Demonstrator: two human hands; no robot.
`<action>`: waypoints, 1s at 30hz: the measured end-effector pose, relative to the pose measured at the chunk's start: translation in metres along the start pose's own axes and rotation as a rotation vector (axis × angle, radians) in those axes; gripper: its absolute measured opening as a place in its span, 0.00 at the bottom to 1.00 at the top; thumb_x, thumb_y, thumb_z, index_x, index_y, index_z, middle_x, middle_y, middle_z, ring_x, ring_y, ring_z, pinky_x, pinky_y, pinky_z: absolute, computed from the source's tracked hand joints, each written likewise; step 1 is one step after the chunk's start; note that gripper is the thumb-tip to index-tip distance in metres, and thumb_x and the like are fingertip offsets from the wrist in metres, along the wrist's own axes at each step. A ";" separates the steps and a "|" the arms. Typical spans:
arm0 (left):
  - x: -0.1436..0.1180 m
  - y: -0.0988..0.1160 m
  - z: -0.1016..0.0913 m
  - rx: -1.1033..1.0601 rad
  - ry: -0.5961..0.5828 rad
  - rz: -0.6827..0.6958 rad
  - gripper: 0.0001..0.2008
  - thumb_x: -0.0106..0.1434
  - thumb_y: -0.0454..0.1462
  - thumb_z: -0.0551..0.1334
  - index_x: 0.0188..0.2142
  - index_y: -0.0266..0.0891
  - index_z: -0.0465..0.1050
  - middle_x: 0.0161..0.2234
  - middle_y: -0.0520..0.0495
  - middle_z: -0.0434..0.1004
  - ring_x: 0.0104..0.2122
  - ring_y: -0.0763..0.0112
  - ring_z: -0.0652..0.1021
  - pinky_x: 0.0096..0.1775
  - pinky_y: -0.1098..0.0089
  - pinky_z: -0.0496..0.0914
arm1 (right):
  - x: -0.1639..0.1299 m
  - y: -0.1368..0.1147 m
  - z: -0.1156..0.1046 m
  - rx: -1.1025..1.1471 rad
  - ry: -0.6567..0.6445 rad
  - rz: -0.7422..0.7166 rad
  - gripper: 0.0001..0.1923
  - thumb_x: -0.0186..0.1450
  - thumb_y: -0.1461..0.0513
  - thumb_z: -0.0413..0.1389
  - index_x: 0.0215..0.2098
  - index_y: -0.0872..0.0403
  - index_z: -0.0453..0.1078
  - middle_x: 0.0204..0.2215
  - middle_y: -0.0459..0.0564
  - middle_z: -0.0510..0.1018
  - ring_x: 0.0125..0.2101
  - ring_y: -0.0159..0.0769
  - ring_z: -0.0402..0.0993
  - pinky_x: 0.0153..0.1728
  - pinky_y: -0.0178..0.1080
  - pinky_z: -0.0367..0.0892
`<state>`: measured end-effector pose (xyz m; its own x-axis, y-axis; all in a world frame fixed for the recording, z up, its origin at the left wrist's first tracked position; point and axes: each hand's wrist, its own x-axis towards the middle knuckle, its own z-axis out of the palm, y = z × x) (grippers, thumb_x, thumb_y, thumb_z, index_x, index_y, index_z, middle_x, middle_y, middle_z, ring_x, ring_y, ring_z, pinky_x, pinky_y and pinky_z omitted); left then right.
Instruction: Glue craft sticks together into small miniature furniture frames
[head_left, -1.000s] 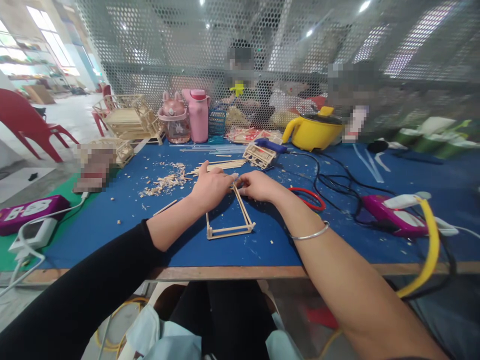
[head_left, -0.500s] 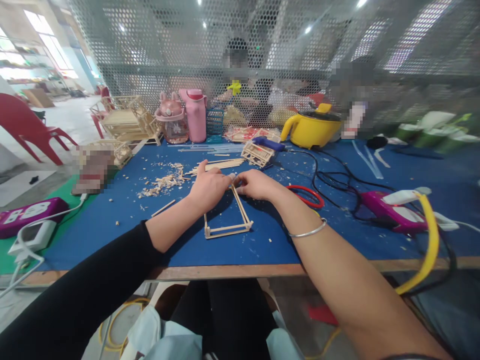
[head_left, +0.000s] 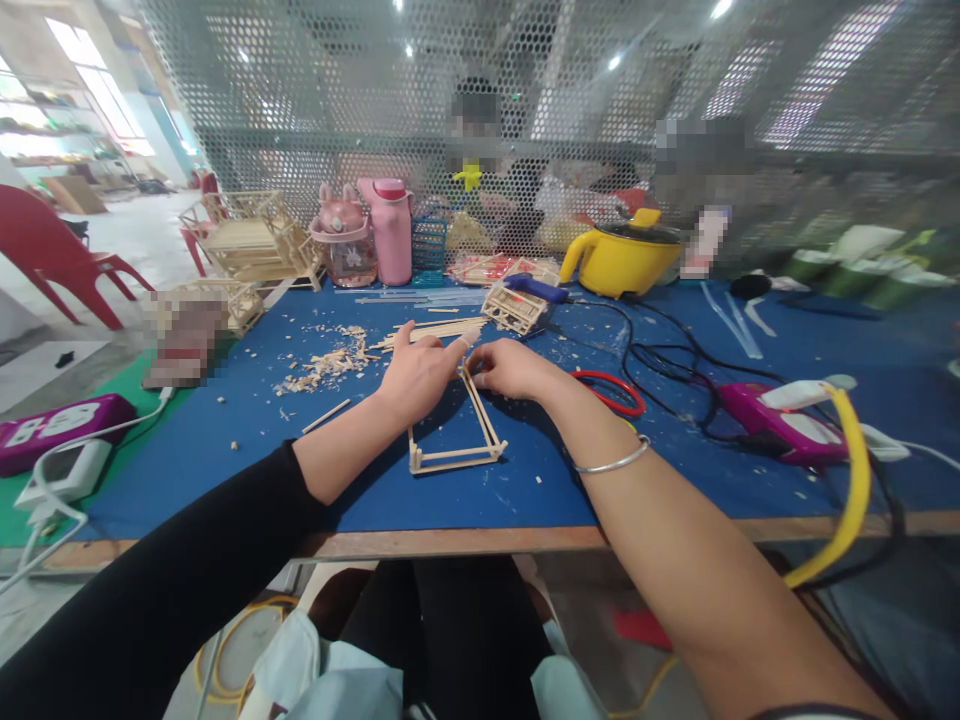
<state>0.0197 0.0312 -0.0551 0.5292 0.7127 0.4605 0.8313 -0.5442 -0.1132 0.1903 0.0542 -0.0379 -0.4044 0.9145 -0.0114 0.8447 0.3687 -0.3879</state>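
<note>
The left hand (head_left: 420,375) has lifted its forefinger; both hands' fingers stay pinched on the stick frame (head_left: 457,425), right hand (head_left: 514,370) unmoved.

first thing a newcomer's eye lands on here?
Dead centre, the left hand and right hand meet at the far end of a small wooden stick frame lying on the blue table. Behind them, a yellow pot and a pink bottle stand out by the mesh screen, with a pile of wood chips to the left.
</note>
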 end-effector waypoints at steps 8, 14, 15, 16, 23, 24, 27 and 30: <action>0.000 0.003 -0.003 -0.015 -0.014 -0.032 0.24 0.63 0.33 0.52 0.59 0.41 0.55 0.31 0.47 0.79 0.41 0.63 0.75 0.56 0.49 0.49 | -0.002 -0.002 -0.002 0.009 -0.007 0.007 0.11 0.55 0.65 0.57 0.37 0.55 0.75 0.20 0.44 0.76 0.21 0.28 0.69 0.26 0.29 0.60; 0.001 0.005 -0.003 -0.005 -0.024 -0.052 0.24 0.63 0.34 0.53 0.59 0.40 0.55 0.32 0.47 0.80 0.40 0.64 0.75 0.56 0.50 0.51 | -0.002 -0.003 -0.002 0.011 -0.002 0.004 0.10 0.54 0.64 0.58 0.35 0.55 0.76 0.21 0.44 0.75 0.21 0.27 0.68 0.25 0.29 0.59; 0.001 0.006 -0.003 -0.009 -0.029 -0.057 0.24 0.63 0.34 0.53 0.59 0.41 0.55 0.32 0.47 0.80 0.40 0.64 0.75 0.56 0.50 0.51 | -0.002 -0.003 -0.002 0.007 0.003 0.006 0.10 0.55 0.63 0.58 0.35 0.55 0.76 0.21 0.44 0.75 0.21 0.27 0.68 0.25 0.29 0.59; 0.002 0.006 -0.004 -0.018 -0.037 -0.062 0.25 0.63 0.35 0.54 0.59 0.41 0.55 0.32 0.47 0.80 0.41 0.64 0.75 0.56 0.50 0.50 | -0.002 -0.003 -0.002 0.003 0.008 0.010 0.10 0.54 0.63 0.59 0.36 0.55 0.76 0.21 0.44 0.75 0.21 0.27 0.68 0.25 0.29 0.59; -0.010 -0.019 -0.034 -0.270 0.067 -0.053 0.20 0.62 0.40 0.55 0.53 0.40 0.67 0.46 0.44 0.76 0.48 0.64 0.73 0.51 0.63 0.64 | -0.004 -0.008 -0.005 0.004 -0.029 0.030 0.10 0.54 0.65 0.59 0.36 0.54 0.76 0.20 0.43 0.75 0.21 0.27 0.68 0.26 0.29 0.60; -0.014 -0.027 -0.038 -0.308 0.142 -0.099 0.18 0.62 0.40 0.54 0.51 0.40 0.69 0.47 0.45 0.75 0.48 0.65 0.72 0.51 0.64 0.64 | -0.004 -0.008 -0.005 -0.001 -0.036 0.027 0.11 0.54 0.65 0.59 0.37 0.55 0.76 0.20 0.43 0.75 0.21 0.27 0.68 0.26 0.29 0.60; -0.024 -0.047 -0.044 -0.388 0.257 -0.363 0.18 0.62 0.39 0.51 0.48 0.38 0.71 0.44 0.46 0.77 0.43 0.67 0.75 0.47 0.67 0.67 | -0.003 -0.008 -0.006 -0.019 -0.037 0.034 0.14 0.54 0.65 0.59 0.40 0.56 0.76 0.21 0.44 0.76 0.22 0.28 0.69 0.26 0.29 0.61; -0.029 -0.056 -0.041 -0.497 0.116 -0.489 0.21 0.60 0.44 0.54 0.49 0.36 0.71 0.38 0.46 0.79 0.34 0.69 0.76 0.40 0.69 0.69 | -0.003 -0.008 -0.006 -0.032 -0.027 0.032 0.15 0.54 0.64 0.60 0.40 0.56 0.75 0.23 0.46 0.77 0.22 0.28 0.69 0.25 0.29 0.61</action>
<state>-0.0495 0.0233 -0.0262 0.0700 0.8905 0.4497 0.7785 -0.3306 0.5335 0.1871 0.0493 -0.0287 -0.3857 0.9214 -0.0481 0.8680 0.3447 -0.3575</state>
